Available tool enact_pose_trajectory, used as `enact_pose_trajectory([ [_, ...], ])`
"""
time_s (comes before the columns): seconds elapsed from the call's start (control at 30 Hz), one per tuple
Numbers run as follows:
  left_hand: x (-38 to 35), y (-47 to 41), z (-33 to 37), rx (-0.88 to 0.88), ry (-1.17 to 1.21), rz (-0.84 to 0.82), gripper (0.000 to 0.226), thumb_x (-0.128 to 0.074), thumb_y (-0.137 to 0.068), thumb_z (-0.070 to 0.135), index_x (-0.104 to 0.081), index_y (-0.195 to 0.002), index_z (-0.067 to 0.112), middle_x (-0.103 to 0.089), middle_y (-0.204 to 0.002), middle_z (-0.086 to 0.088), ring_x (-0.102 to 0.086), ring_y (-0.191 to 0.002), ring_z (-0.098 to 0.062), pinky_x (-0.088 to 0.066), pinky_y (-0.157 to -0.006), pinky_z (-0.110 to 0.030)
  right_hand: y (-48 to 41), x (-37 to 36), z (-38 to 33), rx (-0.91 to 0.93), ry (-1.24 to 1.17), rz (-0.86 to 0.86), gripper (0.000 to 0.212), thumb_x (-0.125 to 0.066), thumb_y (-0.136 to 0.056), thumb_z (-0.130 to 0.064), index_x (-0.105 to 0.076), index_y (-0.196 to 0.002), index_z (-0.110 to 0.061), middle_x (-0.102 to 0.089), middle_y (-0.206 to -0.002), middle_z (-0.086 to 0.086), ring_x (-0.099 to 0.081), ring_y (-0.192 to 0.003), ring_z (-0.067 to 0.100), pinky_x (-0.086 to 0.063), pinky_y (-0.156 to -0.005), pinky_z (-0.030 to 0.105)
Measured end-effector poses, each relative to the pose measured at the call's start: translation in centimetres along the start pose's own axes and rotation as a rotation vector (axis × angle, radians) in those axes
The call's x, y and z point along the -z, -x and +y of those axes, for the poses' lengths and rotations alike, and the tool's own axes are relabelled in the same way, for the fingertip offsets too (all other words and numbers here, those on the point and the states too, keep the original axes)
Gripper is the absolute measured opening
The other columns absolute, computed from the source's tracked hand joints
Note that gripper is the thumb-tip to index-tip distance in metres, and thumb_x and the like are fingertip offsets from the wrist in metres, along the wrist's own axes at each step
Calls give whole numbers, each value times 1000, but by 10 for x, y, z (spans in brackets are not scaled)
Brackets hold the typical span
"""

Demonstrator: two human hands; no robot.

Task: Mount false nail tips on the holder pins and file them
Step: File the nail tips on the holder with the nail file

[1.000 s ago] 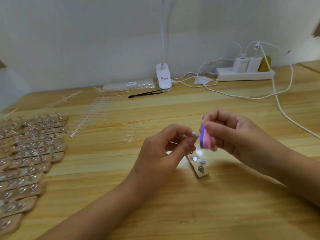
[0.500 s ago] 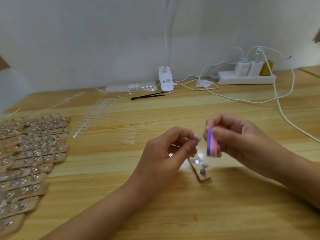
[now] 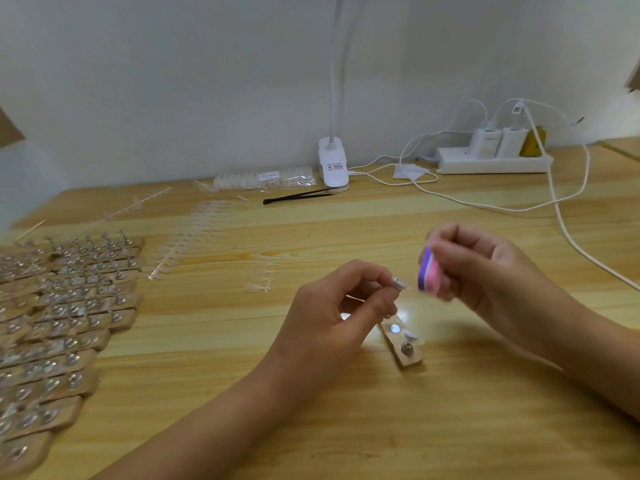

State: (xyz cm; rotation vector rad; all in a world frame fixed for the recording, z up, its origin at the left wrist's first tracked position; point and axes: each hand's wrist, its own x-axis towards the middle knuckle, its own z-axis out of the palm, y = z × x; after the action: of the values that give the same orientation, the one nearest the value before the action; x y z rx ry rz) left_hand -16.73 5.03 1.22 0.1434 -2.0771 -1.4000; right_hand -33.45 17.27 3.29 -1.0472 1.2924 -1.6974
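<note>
Drawn apart: file (image 3: pixel 428 271), nail tip (image 3: pixel 398 283); right hand (image 3: pixel 485 271) grips file, left hand (image 3: pixel 332 317) pinches tip; holder strip (image 3: pixel 411 360) beneath, holder pile (image 3: pixel 69 306) left.

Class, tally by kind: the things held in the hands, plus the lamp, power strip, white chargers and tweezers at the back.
Nail tip: 1
File block: 1
Clip lamp: 1
Power strip: 1
White chargers: 2
Black tweezers: 1
Total: 7

You get bright, even light, one white glare patch and soft shadows on the counter (image 3: pixel 381 427), motion blur on your right hand (image 3: pixel 485 271), and bowed lines at the frame edges.
</note>
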Motion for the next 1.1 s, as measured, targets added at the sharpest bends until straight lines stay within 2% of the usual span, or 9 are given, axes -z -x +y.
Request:
enact_pose_trajectory([
  [0.07,0,0,0,2,-3,-4,6,-62,-89,32,-65,-93,35,-68,-80,11,-69,-78,-10,-53,-74,-21,3,-7,1,19,69,-83,15,-77,-82,-25,-66,-86,-16,-69,-70,5,-58,-60,10,-50,-58,19],
  [0.2,-1,1,0,8,4,-8,7,-61,-89,33,-66,-95,34,-69,-83,6,-71,-83,-15,-55,-76,-24,-2,0,0,11,39,171,26,-72,-73,-31,-61,-88,-13,-69,-69,3,-53,-57,8,-46,-59,21],
  [0.33,-1,0,0,7,0,-9,6,-61,-89,33,-65,-93,36,-69,-82,7,-70,-80,-11,-54,-75,-22,1,-6,3,-11,20,-73,17,-77,-82,-28,-67,-87,-15,-68,-71,4,-59,-61,10,-51,-59,20],
  [0.47,0,1,0,12,-1,-10,7,-61,-89,34,-66,-95,35,-69,-81,10,-71,-82,-12,-54,-75,-21,-5,3,1,-17,21,192,19,-70,-77,-26,-62,-88,-13,-69,-70,3,-54,-61,12,-50,-60,18],
  [0.6,2,0,-1,16,-14,7,6,-64,-91,24,-66,-94,29,-70,-81,10,-68,-76,-8,-54,-73,-22,3,-6,2,-43,9,-153,22,-77,-81,-36,-68,-90,-18,-69,-77,4,-62,-66,12,-54,-65,21],
  [0.73,2,0,-2,36,-1,25,9,-63,-90,19,-65,-92,28,-72,-85,5,-70,-81,-12,-57,-75,-27,-5,0,2,-37,28,185,18,-68,-80,-24,-61,-92,-12,-72,-73,2,-63,-64,7,-53,-63,18],
  [0.8,1,0,-2,36,-9,16,9,-63,-90,20,-65,-92,28,-72,-86,6,-71,-81,-13,-57,-76,-27,-5,5,-2,-85,-16,146,15,-67,-80,-20,-62,-91,-12,-70,-71,2,-62,-61,7,-53,-60,17],
  [0.9,1,1,-2,30,-38,-5,7,-66,-91,19,-65,-93,25,-71,-84,5,-70,-80,-12,-56,-76,-25,-1,-3,-1,-178,-16,-113,15,-73,-78,-24,-69,-88,-13,-67,-78,7,-63,-64,12,-55,-62,20],
  [1.1,0,1,1,24,-39,-17,5,-63,-91,19,-65,-92,24,-71,-84,3,-70,-84,-14,-54,-75,-22,-7,2,-2,-185,-15,119,23,-65,-77,-22,-63,-96,-9,-67,-72,-1,-62,-65,7,-54,-60,18],
])
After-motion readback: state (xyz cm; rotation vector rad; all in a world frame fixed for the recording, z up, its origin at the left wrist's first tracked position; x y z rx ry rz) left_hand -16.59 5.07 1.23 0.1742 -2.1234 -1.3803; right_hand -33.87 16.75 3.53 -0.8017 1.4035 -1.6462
